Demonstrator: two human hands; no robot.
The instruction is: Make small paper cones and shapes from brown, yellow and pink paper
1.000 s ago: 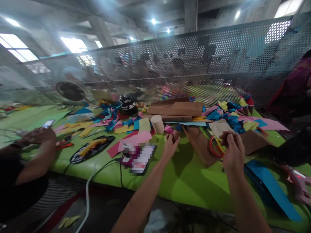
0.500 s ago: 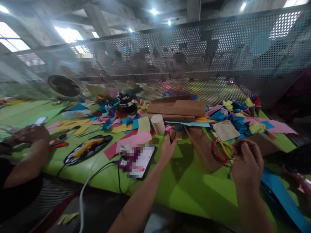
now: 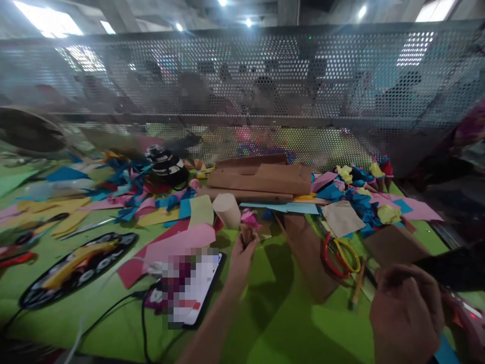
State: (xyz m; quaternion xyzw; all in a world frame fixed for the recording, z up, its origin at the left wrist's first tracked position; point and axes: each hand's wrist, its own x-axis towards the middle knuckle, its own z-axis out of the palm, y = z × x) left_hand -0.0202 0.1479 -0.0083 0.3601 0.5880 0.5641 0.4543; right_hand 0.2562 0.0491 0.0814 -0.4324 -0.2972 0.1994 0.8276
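Note:
My left hand [image 3: 244, 247] is closed round a small brown paper cone [image 3: 247, 233] with crumpled pink paper [image 3: 249, 218] at its top. A cream paper roll [image 3: 226, 210] stands just behind it to the left. On the right, my right hand [image 3: 407, 313] is raised over the near side of the table with its fingers curled in; whatever it may hold is hidden. Nearest to it lie a thin wooden stick [image 3: 358, 285] and scissors with red and yellow handles [image 3: 343, 257], beside a folded brown paper strip [image 3: 308, 258].
A phone [image 3: 200, 290] with cables lies left of my left forearm. Farther left is a dark oval tray [image 3: 78, 268] holding yellow pieces. Brown paper sheets [image 3: 261, 179] and coloured scraps run along a perforated metal screen [image 3: 235, 91]. Finished-looking cones [image 3: 385, 169] stand at back right.
The view has swung right and down, so the other person's hands have left the picture. The cone in my left hand now shows more upright. My right hand has come lower, away from the scissors.

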